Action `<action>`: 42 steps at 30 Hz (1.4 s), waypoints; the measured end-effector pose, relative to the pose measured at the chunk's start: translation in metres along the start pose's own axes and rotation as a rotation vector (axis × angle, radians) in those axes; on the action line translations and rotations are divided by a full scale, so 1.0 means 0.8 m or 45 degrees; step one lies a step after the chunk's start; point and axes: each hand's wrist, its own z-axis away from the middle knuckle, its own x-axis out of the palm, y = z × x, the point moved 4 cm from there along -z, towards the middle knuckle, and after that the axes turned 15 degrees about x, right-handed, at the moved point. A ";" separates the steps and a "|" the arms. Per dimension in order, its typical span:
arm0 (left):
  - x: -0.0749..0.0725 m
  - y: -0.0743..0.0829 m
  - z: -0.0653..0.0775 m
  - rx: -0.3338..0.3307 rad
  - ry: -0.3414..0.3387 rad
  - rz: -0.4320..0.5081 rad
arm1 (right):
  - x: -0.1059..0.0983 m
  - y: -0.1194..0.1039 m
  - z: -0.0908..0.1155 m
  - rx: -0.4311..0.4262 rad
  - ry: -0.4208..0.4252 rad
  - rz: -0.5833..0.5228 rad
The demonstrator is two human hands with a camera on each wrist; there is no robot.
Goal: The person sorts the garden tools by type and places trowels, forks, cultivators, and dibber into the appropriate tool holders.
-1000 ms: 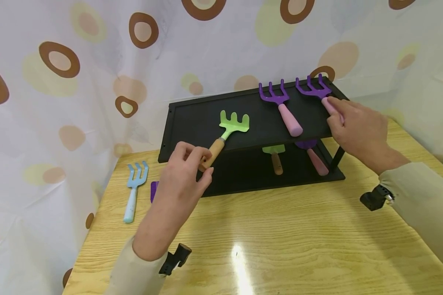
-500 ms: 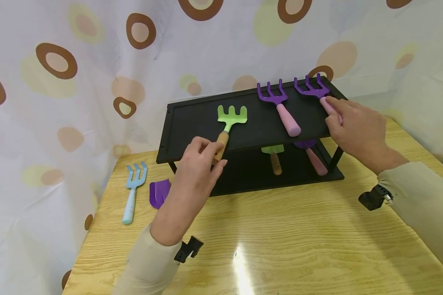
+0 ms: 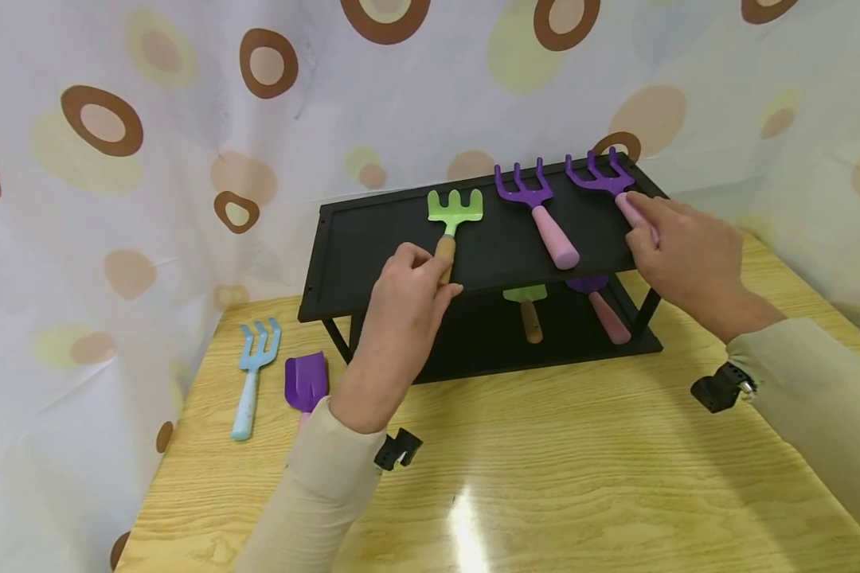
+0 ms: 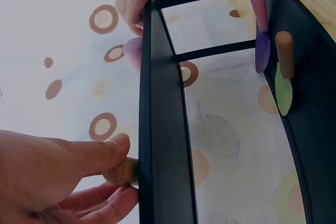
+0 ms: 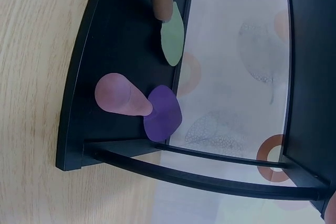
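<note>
My left hand (image 3: 404, 310) pinches the wooden handle of a green hand rake (image 3: 455, 210) over the top shelf of a black two-tier rack (image 3: 373, 239). In the left wrist view, thumb and fingers close round the end of that handle (image 4: 122, 172) at the shelf's edge. My right hand (image 3: 688, 255) grips the pink handle of a purple hand rake (image 3: 602, 177) at the top shelf's right end. Between them lies another purple hand rake (image 3: 555, 237) with a pink handle. In the right wrist view, only a sliver of my right hand shows at the lower right edge.
On the lower shelf lie a green-bladed tool (image 3: 531, 318) with a wooden handle and a purple-bladed tool (image 3: 607, 314) with a pink handle. Left of the rack, a light blue hand rake (image 3: 253, 382) and a purple shovel (image 3: 306, 382) lie on the wooden table (image 3: 545, 461).
My left hand has moved right and farther back, carrying the green hand rake over the top shelf and turning it more upright in view. The purple shovel has come into sight. My right hand stays put.
</note>
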 end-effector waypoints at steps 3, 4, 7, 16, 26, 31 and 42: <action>0.005 0.000 -0.009 -0.020 -0.024 -0.029 | 0.000 0.000 0.001 0.003 -0.009 0.007; 0.007 0.000 -0.012 -0.026 -0.033 -0.043 | 0.000 -0.001 0.001 0.003 -0.010 0.007; 0.012 0.002 -0.021 -0.039 -0.059 -0.082 | -0.001 -0.001 0.001 -0.001 -0.006 0.012; 0.027 0.007 -0.040 -0.060 -0.090 -0.039 | 0.000 -0.002 0.002 -0.011 0.016 0.002; 0.034 0.005 -0.043 -0.051 -0.042 -0.034 | -0.001 -0.001 0.001 -0.006 0.024 0.006; 0.033 0.002 -0.033 -0.062 0.004 0.031 | -0.001 -0.002 0.002 0.004 0.000 0.014; 0.007 -0.005 0.005 0.002 0.124 0.011 | 0.000 -0.003 0.002 -0.002 -0.016 0.008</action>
